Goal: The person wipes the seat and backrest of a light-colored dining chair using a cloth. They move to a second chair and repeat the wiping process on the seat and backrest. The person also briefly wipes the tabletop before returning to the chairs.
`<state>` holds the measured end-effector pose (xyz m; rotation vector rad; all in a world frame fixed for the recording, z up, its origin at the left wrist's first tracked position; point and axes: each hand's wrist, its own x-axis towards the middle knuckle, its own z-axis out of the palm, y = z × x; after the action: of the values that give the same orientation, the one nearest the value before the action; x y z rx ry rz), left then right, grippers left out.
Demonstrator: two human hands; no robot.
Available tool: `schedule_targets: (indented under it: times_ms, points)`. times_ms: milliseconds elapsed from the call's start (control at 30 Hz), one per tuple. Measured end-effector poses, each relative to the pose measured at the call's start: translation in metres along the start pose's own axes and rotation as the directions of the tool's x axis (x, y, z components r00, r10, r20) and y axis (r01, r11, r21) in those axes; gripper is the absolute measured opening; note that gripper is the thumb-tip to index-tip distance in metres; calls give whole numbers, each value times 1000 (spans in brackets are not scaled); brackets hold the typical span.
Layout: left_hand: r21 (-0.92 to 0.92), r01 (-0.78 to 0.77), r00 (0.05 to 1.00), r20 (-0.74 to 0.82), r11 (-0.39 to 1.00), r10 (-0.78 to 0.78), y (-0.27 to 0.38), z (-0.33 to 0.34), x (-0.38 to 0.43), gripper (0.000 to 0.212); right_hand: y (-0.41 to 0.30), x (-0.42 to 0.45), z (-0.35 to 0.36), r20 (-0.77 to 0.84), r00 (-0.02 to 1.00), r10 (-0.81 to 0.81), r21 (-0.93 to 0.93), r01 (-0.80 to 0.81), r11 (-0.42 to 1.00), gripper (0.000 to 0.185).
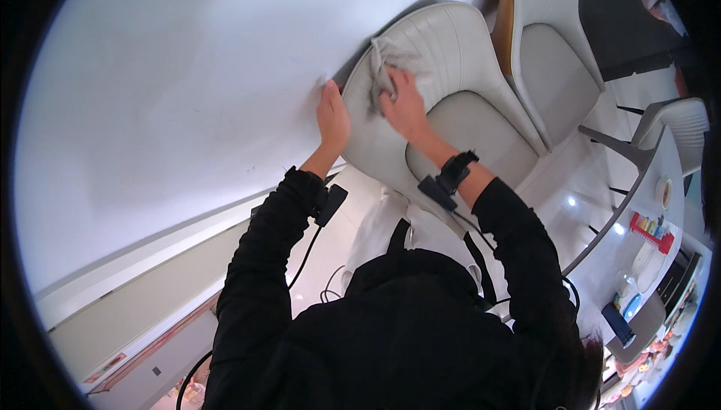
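A pale grey, padded chair (pixel 467 106) with stitched ribs on its backrest stands before me, close to the white wall. My right hand (pixel 403 100) presses a crumpled light grey cloth (pixel 378 80) against the inner face of the backrest. At the backrest's outer edge, on the wall side, is my left hand (pixel 334 117), its thumb upward and its fingers partly hidden behind the edge. Both wrists wear black straps with small devices and cables.
A second pale chair (pixel 555 72) stands close to the right. The white wall (pixel 169 100) fills the left. At the right, a round-edged table (pixel 597 280) holds a red rack (pixel 651 232), a roll of tape (pixel 663 192) and a dark cylinder (pixel 618 324). Cables hang near my legs.
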<state>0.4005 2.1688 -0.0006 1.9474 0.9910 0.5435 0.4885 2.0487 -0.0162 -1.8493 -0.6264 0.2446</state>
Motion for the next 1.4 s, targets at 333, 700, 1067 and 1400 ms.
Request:
schedule_targets:
  times_ms: [333, 700, 1067, 1400]
  points:
    - [-23, 71, 997, 43, 997, -70, 6, -1, 0, 56, 21, -24, -40, 196, 935, 294, 101, -318, 943, 51]
    - [-139, 68, 994, 91, 988, -55, 1, 2, 2, 59, -9, -16, 19, 158, 987, -17, -126, 38, 991, 63]
    - [-151, 50, 992, 122, 987, -31, 2, 7, -3, 60, 16, -112, 19, 472, 879, -70, 60, 47, 997, 66]
    - [-11, -3, 994, 110, 1000, 4, 1, 6, -4, 48, 92, -108, -34, 355, 934, 30, 0, -32, 999, 51]
